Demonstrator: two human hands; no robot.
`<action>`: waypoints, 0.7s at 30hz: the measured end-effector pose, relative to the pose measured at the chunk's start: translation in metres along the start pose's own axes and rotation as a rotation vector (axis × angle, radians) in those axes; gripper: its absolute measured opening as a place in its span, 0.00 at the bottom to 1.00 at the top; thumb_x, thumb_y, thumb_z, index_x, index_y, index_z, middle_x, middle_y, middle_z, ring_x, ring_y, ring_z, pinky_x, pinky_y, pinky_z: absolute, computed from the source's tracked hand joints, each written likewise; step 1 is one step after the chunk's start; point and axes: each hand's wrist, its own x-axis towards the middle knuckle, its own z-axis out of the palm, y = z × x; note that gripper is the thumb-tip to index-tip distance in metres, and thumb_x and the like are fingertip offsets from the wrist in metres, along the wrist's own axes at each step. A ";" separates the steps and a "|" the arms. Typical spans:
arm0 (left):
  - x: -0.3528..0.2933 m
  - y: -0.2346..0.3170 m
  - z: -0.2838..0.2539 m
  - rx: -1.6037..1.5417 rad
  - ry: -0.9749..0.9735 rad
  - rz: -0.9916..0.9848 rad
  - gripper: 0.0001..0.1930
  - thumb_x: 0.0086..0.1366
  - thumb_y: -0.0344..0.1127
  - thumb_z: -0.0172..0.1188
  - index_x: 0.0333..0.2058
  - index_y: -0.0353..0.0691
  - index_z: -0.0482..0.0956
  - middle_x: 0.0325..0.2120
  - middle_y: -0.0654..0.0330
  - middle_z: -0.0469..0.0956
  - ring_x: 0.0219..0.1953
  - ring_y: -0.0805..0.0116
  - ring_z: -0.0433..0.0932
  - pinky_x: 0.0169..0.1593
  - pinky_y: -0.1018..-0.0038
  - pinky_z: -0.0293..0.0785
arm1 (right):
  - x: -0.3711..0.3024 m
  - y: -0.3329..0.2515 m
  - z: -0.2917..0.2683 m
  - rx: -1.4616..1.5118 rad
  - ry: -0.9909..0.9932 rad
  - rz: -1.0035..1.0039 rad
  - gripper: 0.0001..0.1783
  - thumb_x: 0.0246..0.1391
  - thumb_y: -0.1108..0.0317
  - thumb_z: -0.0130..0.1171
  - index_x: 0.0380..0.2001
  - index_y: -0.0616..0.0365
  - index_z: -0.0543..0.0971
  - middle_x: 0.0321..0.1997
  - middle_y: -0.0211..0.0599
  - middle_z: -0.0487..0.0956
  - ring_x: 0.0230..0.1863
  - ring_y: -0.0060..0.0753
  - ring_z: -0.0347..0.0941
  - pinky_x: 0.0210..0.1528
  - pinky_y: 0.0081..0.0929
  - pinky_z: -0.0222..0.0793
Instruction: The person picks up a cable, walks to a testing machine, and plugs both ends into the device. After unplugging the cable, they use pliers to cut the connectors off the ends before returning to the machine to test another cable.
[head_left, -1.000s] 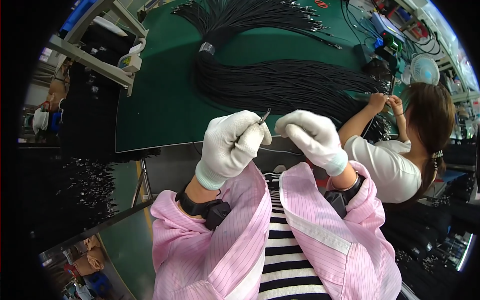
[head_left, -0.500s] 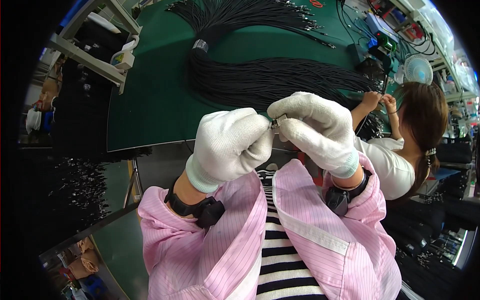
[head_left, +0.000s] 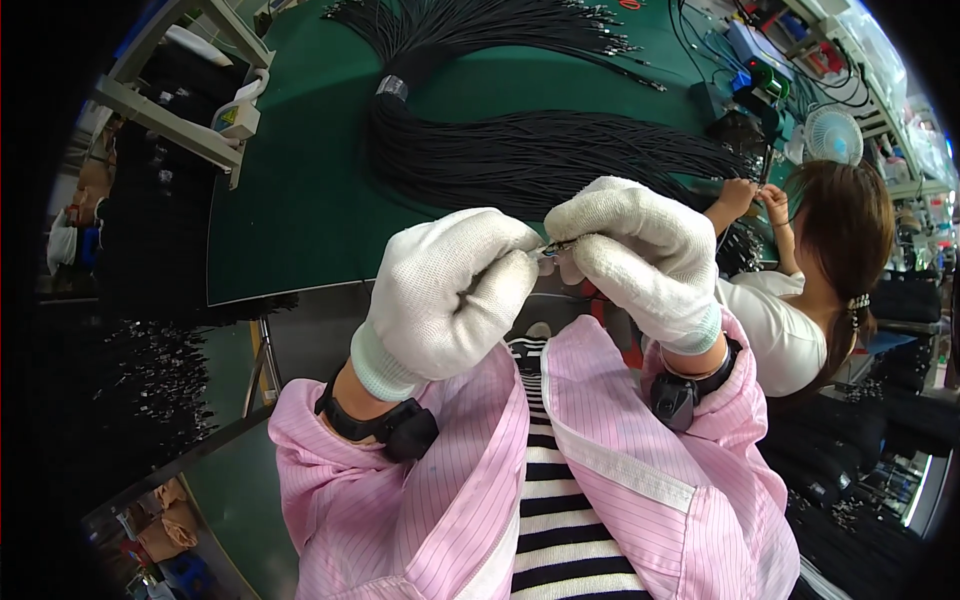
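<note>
Both of my hands wear white knit gloves and meet at the fingertips over the table's near edge. My left hand (head_left: 440, 295) is closed, thumb against curled fingers, at one end of a small metallic connector piece (head_left: 554, 249). On its other side my right hand (head_left: 645, 255) pinches the same piece between thumb and forefinger. Most of the piece is hidden by the gloves, so its exact kind is unclear. Beyond my hands, a thick bundle of black cables (head_left: 480, 150) lies bent on the green table (head_left: 290, 200), tied with a silvery band (head_left: 392, 87).
A co-worker (head_left: 845, 240) sits at the right, hands near the cable ends. Behind stand a small fan (head_left: 834, 134) and a green device (head_left: 772, 85). A metal frame (head_left: 170, 120) rises at the left; more black cables (head_left: 150, 370) hang below it.
My left hand has shifted slightly left and turned, and the right has risen a little. The small piece sits at a different angle between the fingertips, showing less of its metal.
</note>
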 end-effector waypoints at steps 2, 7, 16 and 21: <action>0.001 -0.001 0.000 -0.024 -0.015 -0.024 0.03 0.50 0.20 0.52 0.25 0.29 0.73 0.17 0.56 0.72 0.16 0.72 0.72 0.19 0.80 0.66 | 0.000 0.000 -0.001 0.016 0.015 0.009 0.09 0.48 0.79 0.51 0.34 0.73 0.75 0.29 0.38 0.73 0.26 0.21 0.70 0.28 0.15 0.66; 0.000 -0.006 0.005 -0.079 0.040 0.016 0.03 0.51 0.20 0.52 0.25 0.30 0.73 0.15 0.60 0.73 0.15 0.75 0.72 0.18 0.82 0.66 | 0.002 -0.001 -0.001 -0.008 0.009 0.022 0.09 0.49 0.78 0.51 0.34 0.72 0.74 0.29 0.38 0.73 0.26 0.20 0.70 0.28 0.15 0.66; 0.001 -0.026 0.003 -0.716 0.215 0.051 0.07 0.59 0.24 0.47 0.30 0.33 0.76 0.41 0.53 0.71 0.36 0.72 0.74 0.39 0.78 0.70 | 0.005 0.023 0.005 -0.122 -0.037 0.084 0.11 0.51 0.76 0.51 0.38 0.69 0.74 0.32 0.36 0.73 0.30 0.21 0.68 0.31 0.17 0.65; 0.002 -0.028 0.011 -1.038 0.296 -0.160 0.11 0.61 0.25 0.45 0.38 0.36 0.76 0.50 0.50 0.64 0.46 0.67 0.69 0.51 0.73 0.65 | 0.017 0.027 0.014 -0.325 -0.181 -0.122 0.13 0.51 0.75 0.52 0.41 0.66 0.74 0.35 0.34 0.72 0.31 0.19 0.67 0.31 0.16 0.63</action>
